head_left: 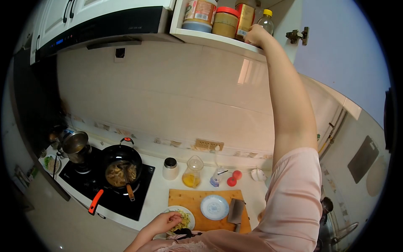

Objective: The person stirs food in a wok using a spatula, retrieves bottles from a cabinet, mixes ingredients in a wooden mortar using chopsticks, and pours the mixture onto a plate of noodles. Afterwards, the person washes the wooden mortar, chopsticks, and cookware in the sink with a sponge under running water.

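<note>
My right hand [255, 36] is raised into the open wall cabinet [218, 38], its fingers closed in front of the jars; what they hold, if anything, is hidden. Right beside it are a yellow-labelled container [245, 20] and a clear bottle with a yellow cap [267, 21]. Further left on the shelf stand a red-lidded jar [226, 23] and a large labelled jar [200, 15]. Down at the counter, my left hand [166, 221] is over the edge of a plate of chopped food [184, 218], fingers loosely curled; whether it grips anything is unclear.
A wok [121, 156] with food and a spatula sits on the black stove [143, 191], beside a steel pot [77, 147]. On the counter are a thermos [170, 169], an oil jug [192, 174], tomatoes [231, 181], a cutting board [184, 197], a patterned plate [214, 207] and a cleaver [236, 211].
</note>
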Demonstrator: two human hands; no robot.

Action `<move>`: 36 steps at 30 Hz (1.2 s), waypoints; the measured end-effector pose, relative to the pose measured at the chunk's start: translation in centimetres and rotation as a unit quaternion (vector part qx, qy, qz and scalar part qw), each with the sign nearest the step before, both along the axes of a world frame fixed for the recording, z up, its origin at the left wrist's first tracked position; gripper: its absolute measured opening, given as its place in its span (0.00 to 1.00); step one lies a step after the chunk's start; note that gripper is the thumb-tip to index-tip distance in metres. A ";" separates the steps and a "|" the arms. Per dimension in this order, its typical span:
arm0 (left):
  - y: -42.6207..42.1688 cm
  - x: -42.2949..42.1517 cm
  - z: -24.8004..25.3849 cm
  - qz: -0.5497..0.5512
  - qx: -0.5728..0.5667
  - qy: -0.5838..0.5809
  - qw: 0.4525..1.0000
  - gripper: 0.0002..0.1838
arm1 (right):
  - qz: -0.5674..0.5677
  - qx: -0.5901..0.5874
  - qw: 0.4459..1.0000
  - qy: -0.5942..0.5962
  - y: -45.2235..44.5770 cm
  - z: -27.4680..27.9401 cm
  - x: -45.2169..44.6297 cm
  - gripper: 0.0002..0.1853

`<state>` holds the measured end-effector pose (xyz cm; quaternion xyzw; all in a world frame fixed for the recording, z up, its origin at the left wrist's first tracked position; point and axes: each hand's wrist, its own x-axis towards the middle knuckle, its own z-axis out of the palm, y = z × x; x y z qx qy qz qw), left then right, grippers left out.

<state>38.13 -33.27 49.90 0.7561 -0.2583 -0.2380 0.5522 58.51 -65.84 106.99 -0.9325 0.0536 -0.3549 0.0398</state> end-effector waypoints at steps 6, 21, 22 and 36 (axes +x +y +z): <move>0.3 0.3 -0.8 0.020 -0.010 0.020 1.000 0.18 | 0.036 0.055 0.980 -0.188 6.9 -1.0 -3.2 0.32; 1.6 0.7 -2.2 0.021 0.015 -0.006 1.000 0.19 | -0.127 -0.027 0.978 -0.162 5.6 -1.8 -1.0 0.33; 1.6 0.7 -2.5 0.022 0.019 -0.007 1.000 0.20 | -0.147 -0.030 0.974 -0.169 5.7 -2.0 -1.0 0.32; 1.6 0.4 -2.5 0.012 0.011 -0.003 1.000 0.18 | 0.165 0.184 0.954 -0.169 14.1 -0.6 2.8 0.58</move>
